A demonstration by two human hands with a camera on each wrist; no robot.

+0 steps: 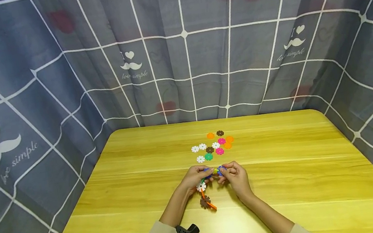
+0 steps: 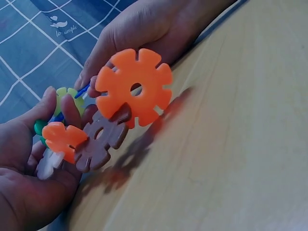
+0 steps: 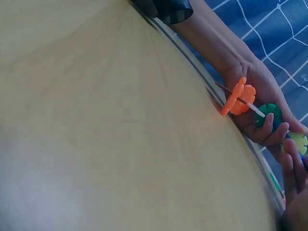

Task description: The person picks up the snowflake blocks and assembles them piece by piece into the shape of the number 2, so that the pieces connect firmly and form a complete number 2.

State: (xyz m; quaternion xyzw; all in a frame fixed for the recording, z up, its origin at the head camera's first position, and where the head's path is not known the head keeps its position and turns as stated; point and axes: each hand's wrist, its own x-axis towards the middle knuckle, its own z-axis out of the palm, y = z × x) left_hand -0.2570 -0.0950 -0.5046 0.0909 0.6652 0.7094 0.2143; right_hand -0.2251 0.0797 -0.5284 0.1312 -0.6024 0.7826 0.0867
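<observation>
A chain of notched plastic flower discs hangs between my hands above the table. In the left wrist view its free end is an orange disc slotted into a brown disc. A second orange disc, a white disc and a green disc follow, then a blue one. My left hand pinches the chain near the green and blue discs. A yellow-green disc sits between the fingers of both hands. At the other end my right hand pinches another blue disc, partly hidden by its fingers.
Loose discs lie flat beyond the hands: white, orange, brown, pink and green. They rest on a wood-grain table. A grey-blue checked curtain surrounds its far side and both sides.
</observation>
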